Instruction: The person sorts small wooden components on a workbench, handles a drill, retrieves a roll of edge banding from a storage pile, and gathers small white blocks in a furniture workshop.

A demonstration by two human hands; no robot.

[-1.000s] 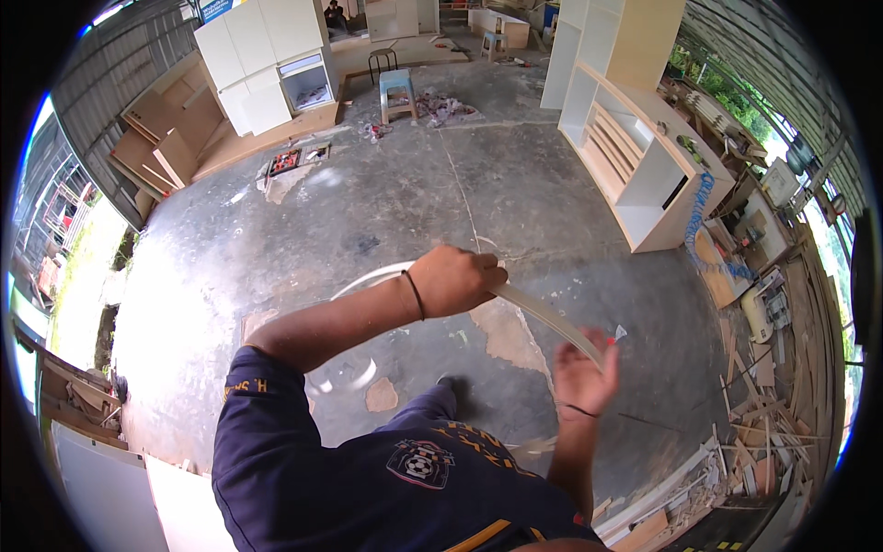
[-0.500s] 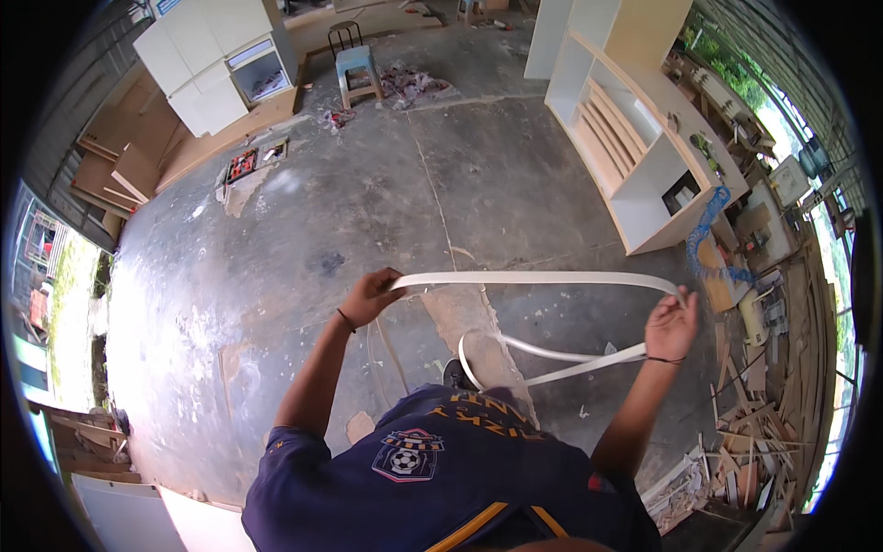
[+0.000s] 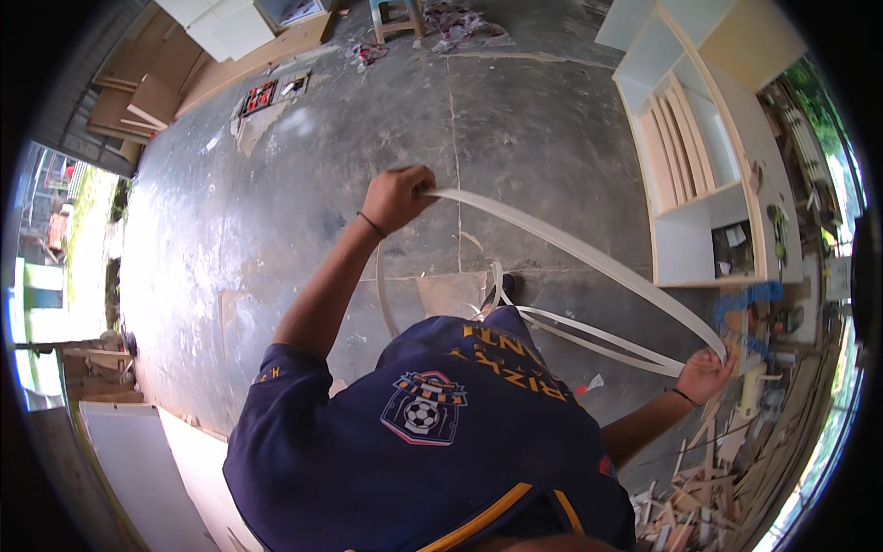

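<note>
A long, thin white flexible strip, like edge banding (image 3: 570, 244), stretches in a slanting line between my two hands. My left hand (image 3: 397, 199) is closed around one part of it, held out ahead above the floor. Lower and farther right, my right hand (image 3: 706, 375) pinches the strip with its fingers. Loose loops of the same strip hang from the right hand back toward my foot. Another length drops from the left hand beside my shirt.
At the right stands a white cabinet (image 3: 699, 230) with wooden slats inside. A coiled blue hose (image 3: 750, 299) lies by its near corner, above a heap of wood scraps (image 3: 685, 506). Ahead are a stool (image 3: 397, 18) and a tray of tools (image 3: 259, 97).
My left hand has moved forward and slightly right, while the right hand has gone down and outward. The strip between them now slants. My view has shifted and turned.
</note>
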